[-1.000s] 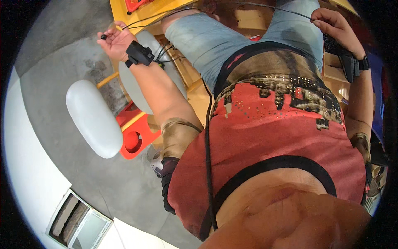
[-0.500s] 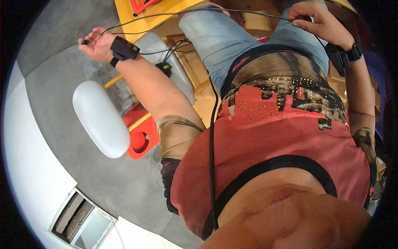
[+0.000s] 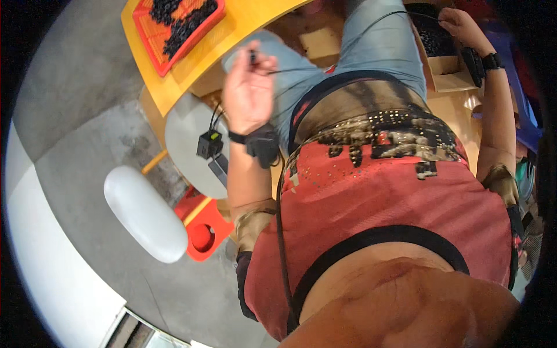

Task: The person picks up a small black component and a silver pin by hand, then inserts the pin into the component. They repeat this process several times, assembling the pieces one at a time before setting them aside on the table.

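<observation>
A thin black cable [image 3: 371, 22] arcs across my lap between both hands. My left hand [image 3: 248, 95] is raised over the left thigh with its palm up, its fingers curled on a small black piece at the cable's end. At the far right, my right hand [image 3: 464, 32] pinches the cable between thumb and fingertips. The hand sits beside an open box of small black parts [image 3: 432, 37]. Each wrist wears a black strapped device.
A yellow table [image 3: 142, 64] at the far left bears a red-orange basket [image 3: 152, 55] of black parts. Left of me are a grey stool seat [image 3: 183, 136], a black device [image 3: 210, 144], a pale rounded seat [image 3: 145, 211] and a red plastic piece [image 3: 217, 229]. A cardboard box [image 3: 458, 81] stands right.
My left hand has swung inward from far left to over my thigh, its fingers curling more. The right hand has shifted slightly outward. More of the basket and the parts box shows.
</observation>
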Action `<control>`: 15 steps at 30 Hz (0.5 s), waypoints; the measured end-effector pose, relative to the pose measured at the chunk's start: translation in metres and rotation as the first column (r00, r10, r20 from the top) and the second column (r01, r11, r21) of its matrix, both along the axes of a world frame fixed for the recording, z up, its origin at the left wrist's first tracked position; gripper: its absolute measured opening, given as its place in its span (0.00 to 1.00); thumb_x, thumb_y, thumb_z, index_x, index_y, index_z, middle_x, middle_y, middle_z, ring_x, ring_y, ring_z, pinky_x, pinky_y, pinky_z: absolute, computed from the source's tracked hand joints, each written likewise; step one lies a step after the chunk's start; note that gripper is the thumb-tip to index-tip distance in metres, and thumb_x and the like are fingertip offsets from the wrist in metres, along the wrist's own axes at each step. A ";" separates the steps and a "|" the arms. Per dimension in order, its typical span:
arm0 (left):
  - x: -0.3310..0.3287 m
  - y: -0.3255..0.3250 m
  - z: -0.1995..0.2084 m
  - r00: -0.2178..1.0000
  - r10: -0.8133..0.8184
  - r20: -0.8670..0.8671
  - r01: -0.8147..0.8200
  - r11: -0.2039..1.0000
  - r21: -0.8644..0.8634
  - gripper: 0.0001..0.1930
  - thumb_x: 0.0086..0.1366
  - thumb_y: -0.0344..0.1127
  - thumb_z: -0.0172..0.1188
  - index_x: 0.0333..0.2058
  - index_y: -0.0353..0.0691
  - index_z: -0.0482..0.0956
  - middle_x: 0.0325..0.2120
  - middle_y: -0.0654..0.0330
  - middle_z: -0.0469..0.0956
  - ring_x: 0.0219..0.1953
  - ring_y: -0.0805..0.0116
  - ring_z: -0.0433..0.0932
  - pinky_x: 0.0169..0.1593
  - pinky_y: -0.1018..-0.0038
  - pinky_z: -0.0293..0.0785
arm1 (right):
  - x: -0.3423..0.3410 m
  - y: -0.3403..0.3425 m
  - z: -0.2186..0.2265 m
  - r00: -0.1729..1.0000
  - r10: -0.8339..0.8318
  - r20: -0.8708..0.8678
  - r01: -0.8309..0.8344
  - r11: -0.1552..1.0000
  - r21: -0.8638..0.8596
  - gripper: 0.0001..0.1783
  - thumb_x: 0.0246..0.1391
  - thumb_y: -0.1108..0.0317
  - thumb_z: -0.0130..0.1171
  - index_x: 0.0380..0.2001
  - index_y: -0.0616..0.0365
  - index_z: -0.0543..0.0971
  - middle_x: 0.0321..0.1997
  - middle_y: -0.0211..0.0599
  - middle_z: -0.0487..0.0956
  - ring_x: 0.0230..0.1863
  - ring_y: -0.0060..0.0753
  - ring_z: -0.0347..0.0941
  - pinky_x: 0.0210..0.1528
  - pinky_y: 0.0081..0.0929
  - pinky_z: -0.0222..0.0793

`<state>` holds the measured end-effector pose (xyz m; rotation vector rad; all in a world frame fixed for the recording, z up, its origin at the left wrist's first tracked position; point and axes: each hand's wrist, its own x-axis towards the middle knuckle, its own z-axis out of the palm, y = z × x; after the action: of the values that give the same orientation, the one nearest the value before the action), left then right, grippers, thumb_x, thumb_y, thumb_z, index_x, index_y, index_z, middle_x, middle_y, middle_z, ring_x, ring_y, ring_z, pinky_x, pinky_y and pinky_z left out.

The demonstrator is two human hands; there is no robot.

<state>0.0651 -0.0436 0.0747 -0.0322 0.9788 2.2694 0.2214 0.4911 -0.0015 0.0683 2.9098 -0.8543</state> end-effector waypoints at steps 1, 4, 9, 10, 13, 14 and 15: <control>0.005 0.013 -0.009 0.995 -0.053 0.087 0.056 0.998 -0.029 0.14 0.74 0.40 0.59 0.47 0.33 0.81 0.32 0.60 0.83 0.36 0.66 0.82 0.50 0.67 0.79 | 0.007 0.011 0.000 0.987 -0.110 0.115 0.118 0.991 -0.057 0.08 0.64 0.69 0.59 0.35 0.63 0.75 0.27 0.33 0.72 0.30 0.28 0.69 0.34 0.30 0.68; 0.013 0.051 -0.024 0.946 -0.312 0.084 0.323 0.919 -0.224 0.15 0.74 0.41 0.60 0.48 0.34 0.81 0.38 0.58 0.84 0.44 0.64 0.84 0.53 0.63 0.77 | 0.038 0.052 -0.004 0.981 -0.184 0.068 0.163 0.957 0.242 0.08 0.63 0.68 0.61 0.36 0.63 0.77 0.29 0.37 0.75 0.31 0.31 0.71 0.36 0.34 0.71; -0.002 0.052 0.008 0.753 -0.657 0.020 0.574 0.643 -0.506 0.16 0.73 0.39 0.61 0.51 0.33 0.81 0.43 0.55 0.84 0.50 0.63 0.83 0.54 0.61 0.80 | 0.030 -0.018 0.029 0.938 -0.292 -0.187 0.317 0.941 0.117 0.11 0.63 0.65 0.63 0.41 0.63 0.81 0.37 0.40 0.82 0.40 0.33 0.78 0.45 0.31 0.74; -0.009 0.049 0.009 0.753 -0.658 0.004 0.591 0.673 -0.444 0.15 0.73 0.37 0.62 0.52 0.34 0.82 0.42 0.58 0.84 0.46 0.66 0.84 0.50 0.69 0.82 | 0.028 -0.014 0.028 0.942 -0.204 -0.267 0.244 0.962 0.126 0.12 0.65 0.65 0.62 0.43 0.64 0.81 0.40 0.40 0.83 0.43 0.35 0.79 0.48 0.31 0.75; -0.032 0.020 0.018 0.883 -0.469 0.003 0.443 0.834 -0.329 0.15 0.72 0.35 0.63 0.53 0.33 0.80 0.40 0.57 0.83 0.41 0.68 0.83 0.45 0.72 0.82 | -0.040 -0.148 0.101 0.941 -0.254 -0.225 0.173 0.929 -0.327 0.08 0.60 0.70 0.66 0.38 0.65 0.85 0.34 0.42 0.84 0.33 0.32 0.81 0.37 0.31 0.76; -0.038 0.024 0.018 0.872 -0.490 0.004 0.466 0.826 -0.319 0.15 0.72 0.35 0.63 0.53 0.33 0.80 0.40 0.57 0.83 0.41 0.68 0.83 0.45 0.72 0.82 | -0.051 -0.162 0.099 0.926 -0.122 -0.356 0.006 0.950 -0.312 0.09 0.61 0.70 0.66 0.40 0.65 0.84 0.33 0.41 0.85 0.34 0.30 0.81 0.38 0.30 0.77; -0.044 0.035 0.016 0.902 -0.433 -0.011 0.419 0.879 -0.228 0.15 0.71 0.34 0.64 0.52 0.33 0.80 0.40 0.56 0.83 0.40 0.69 0.82 0.44 0.73 0.81 | -0.060 -0.163 0.072 0.955 -0.062 -0.290 -0.057 0.921 -0.386 0.10 0.64 0.68 0.63 0.42 0.65 0.82 0.39 0.39 0.84 0.43 0.35 0.80 0.47 0.30 0.75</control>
<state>0.0208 -0.0090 0.0912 0.1467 1.1409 1.7609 0.1610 0.3282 0.0704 -0.0999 2.9280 -1.5528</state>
